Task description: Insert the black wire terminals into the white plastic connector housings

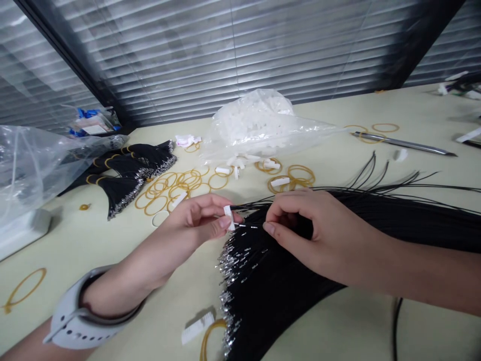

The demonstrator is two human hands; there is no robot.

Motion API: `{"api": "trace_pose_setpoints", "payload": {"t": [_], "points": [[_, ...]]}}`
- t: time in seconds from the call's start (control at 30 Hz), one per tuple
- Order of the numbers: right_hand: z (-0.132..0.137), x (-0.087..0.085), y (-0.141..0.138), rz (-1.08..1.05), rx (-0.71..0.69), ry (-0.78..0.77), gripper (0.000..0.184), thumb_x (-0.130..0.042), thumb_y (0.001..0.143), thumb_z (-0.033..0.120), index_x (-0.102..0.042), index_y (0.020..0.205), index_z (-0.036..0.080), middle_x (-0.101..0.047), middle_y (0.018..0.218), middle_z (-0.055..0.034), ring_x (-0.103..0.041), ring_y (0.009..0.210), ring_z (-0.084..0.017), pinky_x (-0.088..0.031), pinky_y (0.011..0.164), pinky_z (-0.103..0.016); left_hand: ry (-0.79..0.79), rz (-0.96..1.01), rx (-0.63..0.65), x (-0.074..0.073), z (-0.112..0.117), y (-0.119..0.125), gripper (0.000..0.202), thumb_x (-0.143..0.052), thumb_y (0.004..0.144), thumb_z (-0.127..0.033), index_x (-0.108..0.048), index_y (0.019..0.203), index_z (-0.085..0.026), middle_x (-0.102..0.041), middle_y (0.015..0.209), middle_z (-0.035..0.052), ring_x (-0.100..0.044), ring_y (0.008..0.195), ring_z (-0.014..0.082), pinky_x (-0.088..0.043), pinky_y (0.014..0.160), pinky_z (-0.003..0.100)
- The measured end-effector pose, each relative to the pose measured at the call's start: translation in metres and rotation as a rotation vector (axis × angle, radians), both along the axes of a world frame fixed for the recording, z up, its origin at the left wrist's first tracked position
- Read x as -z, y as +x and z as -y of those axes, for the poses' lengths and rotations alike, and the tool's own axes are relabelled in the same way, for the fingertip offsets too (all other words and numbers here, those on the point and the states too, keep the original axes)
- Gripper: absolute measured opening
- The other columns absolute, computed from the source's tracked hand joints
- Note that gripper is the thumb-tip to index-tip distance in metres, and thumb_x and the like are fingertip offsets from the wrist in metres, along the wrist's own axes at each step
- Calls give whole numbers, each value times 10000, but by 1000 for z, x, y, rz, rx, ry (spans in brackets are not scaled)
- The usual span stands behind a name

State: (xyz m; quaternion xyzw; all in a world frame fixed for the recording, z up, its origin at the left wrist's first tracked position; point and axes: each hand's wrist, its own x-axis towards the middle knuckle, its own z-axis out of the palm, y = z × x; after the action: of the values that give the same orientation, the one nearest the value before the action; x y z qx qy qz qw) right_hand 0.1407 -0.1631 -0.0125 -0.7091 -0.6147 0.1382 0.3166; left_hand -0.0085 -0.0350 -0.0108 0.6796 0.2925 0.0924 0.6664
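Fanned black wires (pixel 285 291), blocky white connector (pixel 227 211)

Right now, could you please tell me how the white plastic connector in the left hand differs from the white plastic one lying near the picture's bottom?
The held connector is pinched by the left hand, while the lying connector rests on the pale table. Thin black wires run from the held connector; none show on the lying connector. Both are white and oblong.

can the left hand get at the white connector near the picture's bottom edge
Probably yes: only tabletop shows between the left hand and the lower connector, though that hand holds another connector.
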Motion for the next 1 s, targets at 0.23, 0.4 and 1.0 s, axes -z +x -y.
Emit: {"api": "trace_pose_setpoints", "payload": {"t": [0.23, 0.4, 1.0], "points": [[0, 1, 1, 30, -8, 17, 124, -489, 721, 193, -522, 603, 171, -512, 542, 63, -428, 508, -46, -340, 511, -205, 10, -12, 28, 2, -3, 0, 203, -627, 718, -212, -555, 905, -179, -645, 881, -12, -595, 838, 71, -449, 739, 135], [1, 2, 1, 27, -8, 29, 107, -496, 711, 191, -528, 609, 177, -515, 546, 68, -432, 515, -46, -344, 520, -206, 10, -3, 31, 4, -4, 0, 215, -632, 713, -217, -555, 911, -185, -651, 885, -2, -599, 837, 73, -452, 736, 133], [2, 4, 2, 28, -61, 46, 97, -500, 708, 164, -524, 615, 176, -503, 566, 73, -420, 535, -44, -324, 569, -215, 39, -17, 58, 6, -6, 0, 210, -633, 708, -226, -554, 900, -198, -655, 854, -6, -594, 791, 63, -447, 686, 116]]}}
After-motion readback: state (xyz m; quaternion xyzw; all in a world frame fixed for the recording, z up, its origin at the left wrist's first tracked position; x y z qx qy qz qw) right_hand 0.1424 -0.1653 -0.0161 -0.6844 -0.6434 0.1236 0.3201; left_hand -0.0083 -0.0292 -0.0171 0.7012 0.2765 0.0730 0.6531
